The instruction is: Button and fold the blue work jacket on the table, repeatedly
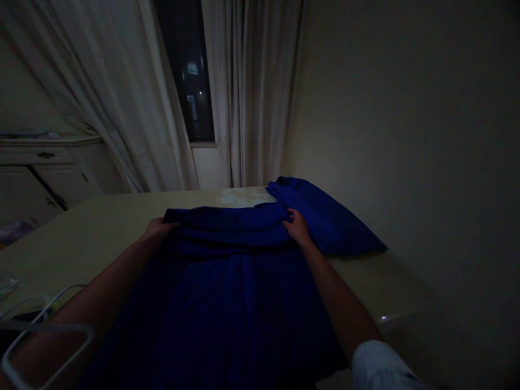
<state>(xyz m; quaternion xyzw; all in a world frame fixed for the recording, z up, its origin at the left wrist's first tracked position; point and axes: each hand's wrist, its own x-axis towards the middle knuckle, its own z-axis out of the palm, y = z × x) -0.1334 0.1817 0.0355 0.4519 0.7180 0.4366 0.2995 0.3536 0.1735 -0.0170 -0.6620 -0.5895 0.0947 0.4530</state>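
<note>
One deep-blue cloth [227,303], a vertical seam down its middle, reaching from just below the centre of view to 6 o'clock; far edge gathered in crosswise folds. Two bare hands: left hand [156,230] towards half past 8, fingers partly hidden by the cloth, closed on its far-left corner; right hand [298,227] near centre, towards 4 o'clock, thumb and fingers pinched on the far-right corner with little gap. Step in hand, as judged: holding the folded edge stretched between both hands. Next move, as judged: calls for even tension and level grips, lest the folds slip askew. One further blue piece [333,222], towards 3 o'clock, just beyond the right hand; whether joined to the first, cannot tell. One pale desk [101,222], glossy, under the cloth, a small glare at 4 o'clock. One white looped frame [90,336], 8 o'clock, blurred. One light sleeve [377,365], between 4 and 5. Room, dim: dark window [182,70] at 11, pale curtains [255,81] from 10 to 12, plain wall [406,135] at 2, pale cabinet [60,168] at 9.
</note>
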